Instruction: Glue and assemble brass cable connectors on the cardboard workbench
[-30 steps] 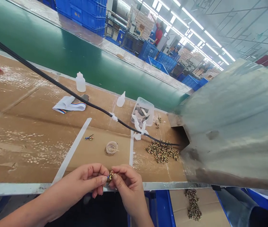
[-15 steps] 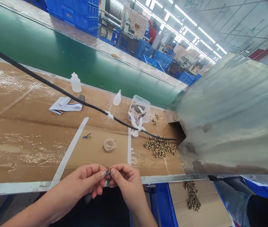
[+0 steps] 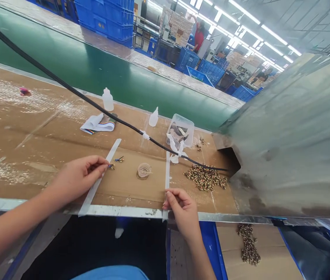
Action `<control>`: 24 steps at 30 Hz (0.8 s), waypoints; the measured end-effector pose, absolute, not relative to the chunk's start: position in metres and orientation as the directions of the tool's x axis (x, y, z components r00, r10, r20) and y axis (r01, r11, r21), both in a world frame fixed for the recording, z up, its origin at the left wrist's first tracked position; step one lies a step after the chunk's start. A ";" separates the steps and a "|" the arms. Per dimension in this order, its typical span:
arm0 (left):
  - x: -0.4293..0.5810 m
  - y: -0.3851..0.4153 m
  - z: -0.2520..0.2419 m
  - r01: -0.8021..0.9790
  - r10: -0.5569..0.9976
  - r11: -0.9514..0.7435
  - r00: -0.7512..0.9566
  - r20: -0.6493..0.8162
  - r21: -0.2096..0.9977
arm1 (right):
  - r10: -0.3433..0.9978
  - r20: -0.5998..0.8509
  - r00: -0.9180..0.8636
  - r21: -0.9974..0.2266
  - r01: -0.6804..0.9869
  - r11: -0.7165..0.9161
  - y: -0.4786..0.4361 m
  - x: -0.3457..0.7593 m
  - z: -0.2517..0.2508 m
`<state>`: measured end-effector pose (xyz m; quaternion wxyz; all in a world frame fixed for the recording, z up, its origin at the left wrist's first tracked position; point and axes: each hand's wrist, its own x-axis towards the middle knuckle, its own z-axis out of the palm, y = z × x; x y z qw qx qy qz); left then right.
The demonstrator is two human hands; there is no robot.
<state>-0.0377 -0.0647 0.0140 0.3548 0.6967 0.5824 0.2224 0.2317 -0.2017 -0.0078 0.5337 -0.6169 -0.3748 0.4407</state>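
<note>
The left hand (image 3: pixel 79 175) is held above the near-left part of the cardboard-covered desk (image 3: pixel 36 128), its thumb and fingers drawn together. A tiny dark-and-gold part (image 3: pixel 111 166) sits right at the fingertips, though whether it is gripped cannot be told. Just beyond lies a small multicoloured wired piece (image 3: pixel 118 159), beside a long white tape strip (image 3: pixel 100 177).

The right hand (image 3: pixel 182 208) is loosely curled at the near desk edge, its fingers (image 3: pixel 172 196) laid on a second white tape strip (image 3: pixel 167 182); no firm hold can be made out.

Between the strips stands a small clear round cup (image 3: pixel 144 170). To the right, a heap of small beaded parts (image 3: pixel 205 178) is spread near a metal hood (image 3: pixel 287 136) — a black cable (image 3: pixel 110 112) runs across the desk into its opening. Farther off are a clear plastic tub (image 3: pixel 180 130), two plastic squeeze bottles (image 3: pixel 108 100) and a folded ribbon cable (image 3: pixel 97 124). Beyond the green conveyor belt (image 3: pixel 80 66), a person in red (image 3: pixel 199 37) stands among blue crates (image 3: pixel 103 19).
</note>
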 end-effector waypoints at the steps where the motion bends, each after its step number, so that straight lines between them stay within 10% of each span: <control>1: -0.041 -0.061 0.014 0.662 0.973 -0.076 0.213 -0.089 0.746 | 0.935 -0.159 0.316 -0.987 -0.044 -0.153 -0.202 0.234 -0.008; 13: -0.029 -0.081 0.035 0.538 0.973 -0.153 0.229 0.031 0.829 | 0.953 -0.150 0.265 -0.975 -0.199 -0.098 -0.203 0.242 -0.002; 20: -0.110 -0.064 0.002 0.711 0.748 -0.661 0.598 0.288 0.239 | 0.951 -0.189 0.243 -0.968 -0.210 -0.139 -0.204 0.246 -0.004; 24: -0.146 -0.059 -0.006 0.671 0.674 -0.733 0.692 0.260 0.115 | 0.946 -0.218 0.239 -0.964 -0.205 -0.170 -0.206 0.246 -0.007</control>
